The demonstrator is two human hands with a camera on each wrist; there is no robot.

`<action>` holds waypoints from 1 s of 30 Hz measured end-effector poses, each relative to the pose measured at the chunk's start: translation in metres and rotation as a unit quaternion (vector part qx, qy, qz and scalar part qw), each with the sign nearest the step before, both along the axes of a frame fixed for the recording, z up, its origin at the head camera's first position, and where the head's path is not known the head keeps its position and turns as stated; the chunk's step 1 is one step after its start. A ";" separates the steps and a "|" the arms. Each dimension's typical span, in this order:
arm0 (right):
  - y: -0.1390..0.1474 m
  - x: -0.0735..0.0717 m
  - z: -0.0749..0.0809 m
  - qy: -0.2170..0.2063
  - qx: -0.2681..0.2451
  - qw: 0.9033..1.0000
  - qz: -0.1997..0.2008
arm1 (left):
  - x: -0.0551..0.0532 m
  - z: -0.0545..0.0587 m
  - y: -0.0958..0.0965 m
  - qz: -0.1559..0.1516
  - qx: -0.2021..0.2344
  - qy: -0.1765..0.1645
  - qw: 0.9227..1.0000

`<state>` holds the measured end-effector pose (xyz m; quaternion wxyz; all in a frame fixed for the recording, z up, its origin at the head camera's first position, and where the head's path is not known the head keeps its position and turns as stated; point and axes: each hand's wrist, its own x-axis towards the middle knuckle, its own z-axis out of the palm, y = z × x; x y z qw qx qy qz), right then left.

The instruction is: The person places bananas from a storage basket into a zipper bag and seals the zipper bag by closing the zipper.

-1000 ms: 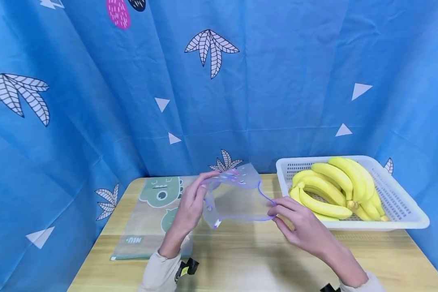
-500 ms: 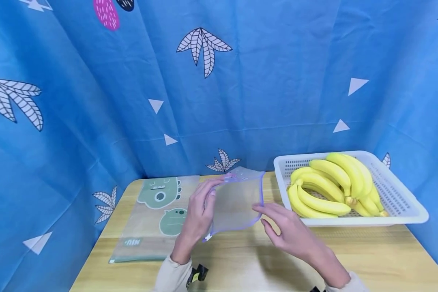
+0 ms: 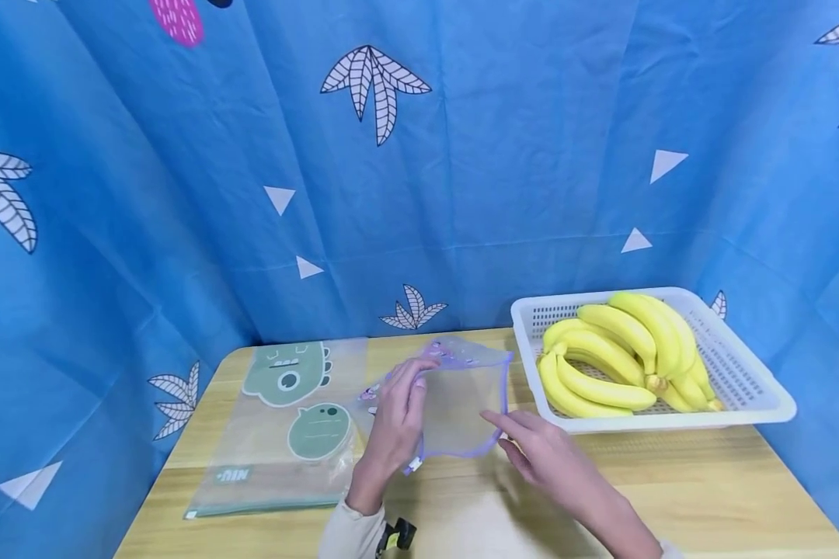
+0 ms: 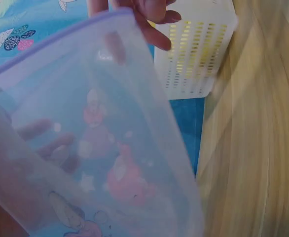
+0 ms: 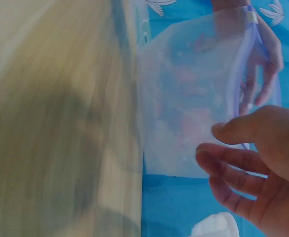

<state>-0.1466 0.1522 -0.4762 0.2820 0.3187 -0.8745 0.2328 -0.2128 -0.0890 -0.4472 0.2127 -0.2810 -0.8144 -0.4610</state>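
A clear zip bag [image 3: 461,411] with a purple rim and pink printed figures hangs close over the table between both hands, its mouth spread apart. My left hand [image 3: 397,415] holds its left side, thumb and fingers at the mouth; those fingers show through the film in the left wrist view. A white slider [image 3: 414,464] sits at the lower left corner of the rim. My right hand [image 3: 548,458] pinches the right side of the rim, one fingertip showing through the film [image 4: 134,148] in the left wrist view.
A larger clear bag [image 3: 252,423] with green dinosaur prints lies flat on the wooden table [image 3: 461,520] at the left. At the right, a white basket [image 3: 741,419] holds yellow bananas [image 3: 604,392]. A blue patterned curtain [image 3: 517,178] stands behind the table.
Both hands have lowered the zip bag toward the table, and the left hand has shifted right in view. The right hand's index finger has slid further over the bag's mouth.
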 end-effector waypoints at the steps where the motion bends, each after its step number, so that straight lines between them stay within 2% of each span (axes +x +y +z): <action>1: -0.002 -0.001 0.001 0.006 0.008 1.000 -0.009 | 0.000 0.001 0.001 0.002 -0.003 0.005 1.000; 5: -0.007 -0.004 0.005 0.033 0.043 0.997 -0.046 | -0.001 0.003 0.004 0.008 -0.010 0.023 1.000; 8: -0.010 -0.008 0.010 0.036 0.076 0.993 -0.078 | -0.001 0.005 0.004 0.014 -0.012 0.025 1.000; 12: -0.012 -0.009 0.012 0.010 0.119 0.987 -0.108 | -0.003 0.005 0.002 0.029 0.009 0.033 0.999; 16: -0.012 -0.006 0.010 -0.026 0.140 0.984 -0.105 | -0.007 0.005 -0.002 0.035 0.045 0.043 0.997; 19: -0.013 -0.006 0.008 -0.035 0.132 0.986 -0.092 | -0.010 0.004 -0.005 0.030 0.057 0.045 0.997; 23: -0.015 -0.005 0.008 -0.050 0.099 0.992 -0.058 | -0.010 0.001 -0.008 0.033 0.049 0.045 0.997; 26: -0.011 -0.002 0.009 -0.063 0.052 0.996 -0.031 | -0.008 -0.001 -0.009 0.038 0.038 0.041 0.998; 30: 0.008 0.002 0.017 -0.047 -0.020 0.998 -0.036 | -0.008 -0.004 -0.009 0.033 0.029 0.030 0.999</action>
